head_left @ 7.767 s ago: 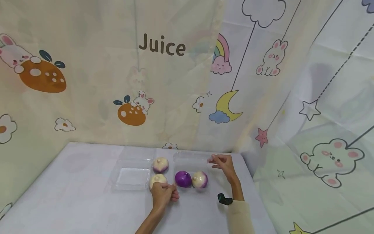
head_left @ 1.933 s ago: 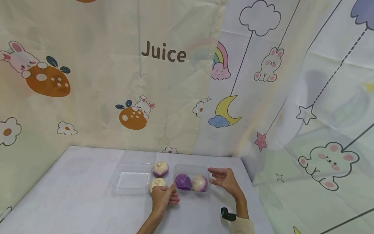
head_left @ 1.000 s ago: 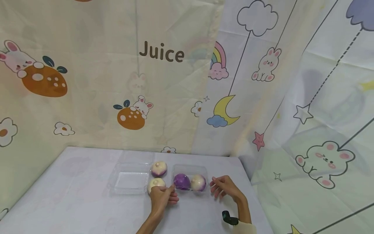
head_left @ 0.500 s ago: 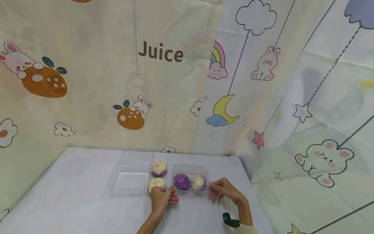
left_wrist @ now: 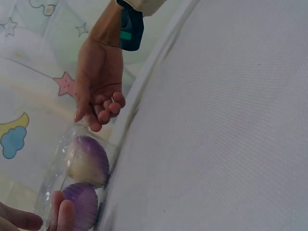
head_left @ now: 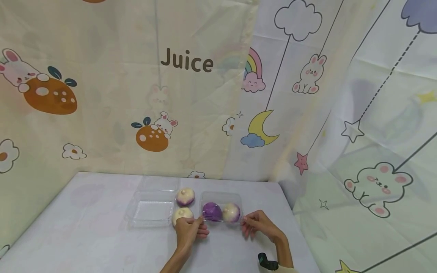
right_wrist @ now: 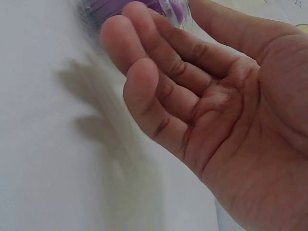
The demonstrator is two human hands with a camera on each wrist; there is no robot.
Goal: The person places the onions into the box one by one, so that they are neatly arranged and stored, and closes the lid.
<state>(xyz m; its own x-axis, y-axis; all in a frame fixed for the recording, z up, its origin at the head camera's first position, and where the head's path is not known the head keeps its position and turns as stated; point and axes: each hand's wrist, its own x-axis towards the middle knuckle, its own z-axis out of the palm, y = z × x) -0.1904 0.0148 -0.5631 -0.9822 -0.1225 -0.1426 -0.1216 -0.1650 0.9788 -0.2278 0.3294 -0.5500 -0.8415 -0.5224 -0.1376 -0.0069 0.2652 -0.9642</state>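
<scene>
A small transparent plastic clamshell box (head_left: 220,197) has its lid folded down over two round pieces, one glossy purple (head_left: 212,212), the other cream with a purple side (head_left: 230,213). They look ridged in the left wrist view. My left hand (head_left: 187,232) pinches the box's front left corner between thumb and fingers. At the front right corner, my right hand (head_left: 262,224) pinches the edge, its other fingers loosely bent. Two more cream and purple rounds (head_left: 185,196) sit left of the box, the nearer one (head_left: 181,214) partly behind my left hand.
Farther left, a second transparent box (head_left: 155,212) lies with its lid folded back. All this stands on a white-covered table (head_left: 102,227). Printed cloth (head_left: 112,94) hangs along the back and right side. A dark wrist device (head_left: 267,262) sits by the right sleeve.
The right box's lid, raised at first, has come down over the two rounds. My right hand has moved from the lid's back edge to the front right corner; the left stays put.
</scene>
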